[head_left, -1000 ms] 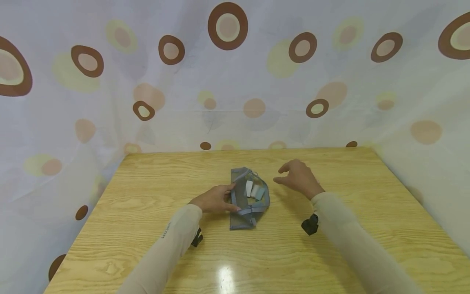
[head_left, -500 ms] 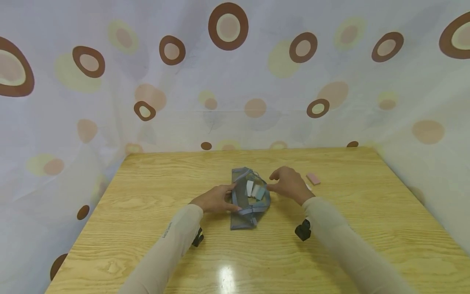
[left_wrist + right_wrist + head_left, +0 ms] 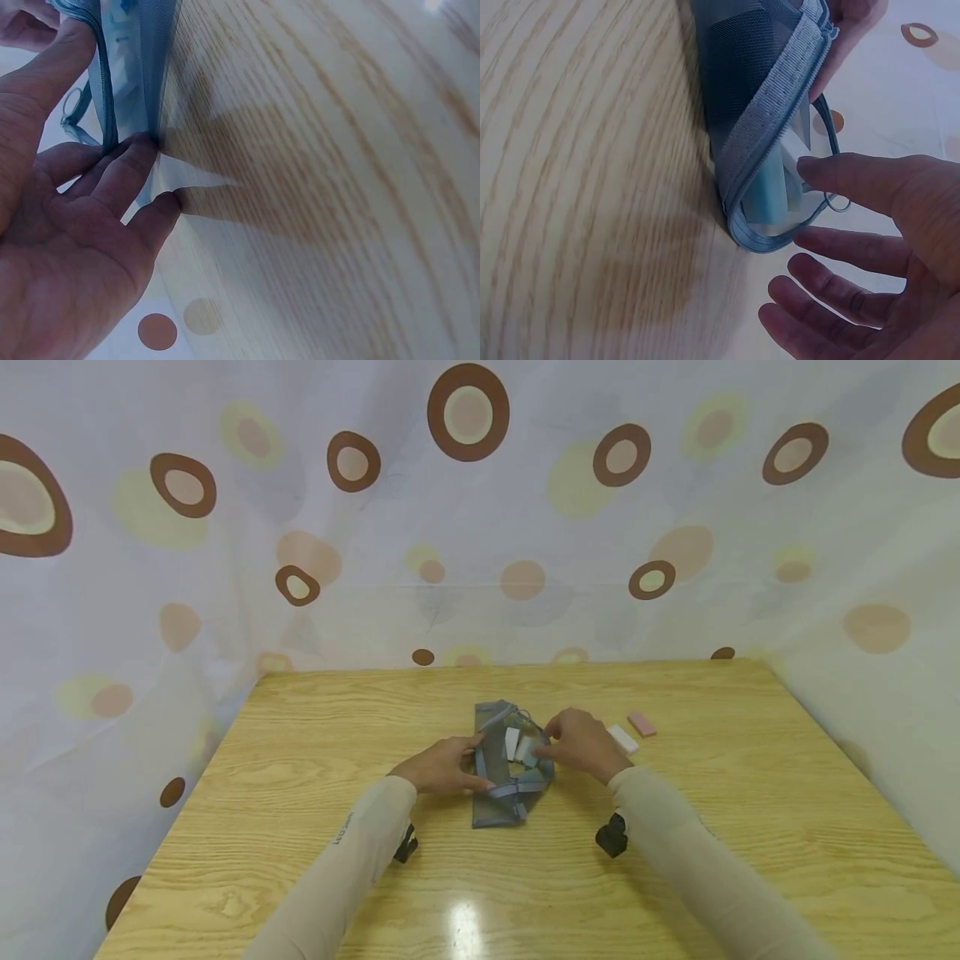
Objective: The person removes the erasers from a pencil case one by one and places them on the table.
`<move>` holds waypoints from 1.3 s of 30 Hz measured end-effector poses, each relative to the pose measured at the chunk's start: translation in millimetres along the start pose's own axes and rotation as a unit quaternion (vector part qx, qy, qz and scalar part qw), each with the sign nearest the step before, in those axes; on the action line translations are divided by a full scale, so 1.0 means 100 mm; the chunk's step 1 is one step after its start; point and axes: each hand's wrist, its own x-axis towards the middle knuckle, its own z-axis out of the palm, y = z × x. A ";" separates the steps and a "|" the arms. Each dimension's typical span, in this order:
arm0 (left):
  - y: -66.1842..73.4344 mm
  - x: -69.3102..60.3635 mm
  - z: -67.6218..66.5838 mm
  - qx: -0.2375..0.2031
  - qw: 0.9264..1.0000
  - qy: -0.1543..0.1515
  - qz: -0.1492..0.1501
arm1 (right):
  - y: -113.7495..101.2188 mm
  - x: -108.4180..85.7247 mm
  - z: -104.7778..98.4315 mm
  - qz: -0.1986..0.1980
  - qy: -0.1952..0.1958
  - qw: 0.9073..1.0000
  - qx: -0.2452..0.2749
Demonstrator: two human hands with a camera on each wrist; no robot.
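Observation:
A grey-blue mesh zip pouch (image 3: 495,814) lies on the table with its mouth unzipped toward the right. My left hand (image 3: 437,766) holds its mouth spread, thumb on the near edge and fingers on the far edge. Inside are several small blocks that look like erasers, among them a white one (image 3: 512,743) and a pale teal one (image 3: 767,196). My right hand (image 3: 585,745) is at the mouth, thumb and index finger apart. In the right wrist view the thumb overlaps the opening and the other fingers are spread outside, holding nothing.
Right of my right hand, a white block (image 3: 622,739) and a pink block (image 3: 642,723) lie on the wooden table (image 3: 337,718). A spotted cloth (image 3: 480,527) hangs behind and along both sides of the table.
My right hand has moved left to the pouch mouth, uncovering the pink and white blocks behind it. My left hand stays on the pouch.

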 end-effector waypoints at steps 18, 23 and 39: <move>-0.01 0.02 0.00 -0.007 1.000 -0.005 0.002 | -0.02 -0.01 0.11 -0.003 -0.006 1.000 0.003; -0.02 0.02 0.01 0.000 1.000 -0.006 0.003 | -0.02 0.00 0.12 -0.009 -0.005 1.000 -0.002; -0.02 0.02 0.01 -0.002 1.000 -0.006 0.001 | -0.01 0.01 0.14 0.002 -0.009 1.000 0.003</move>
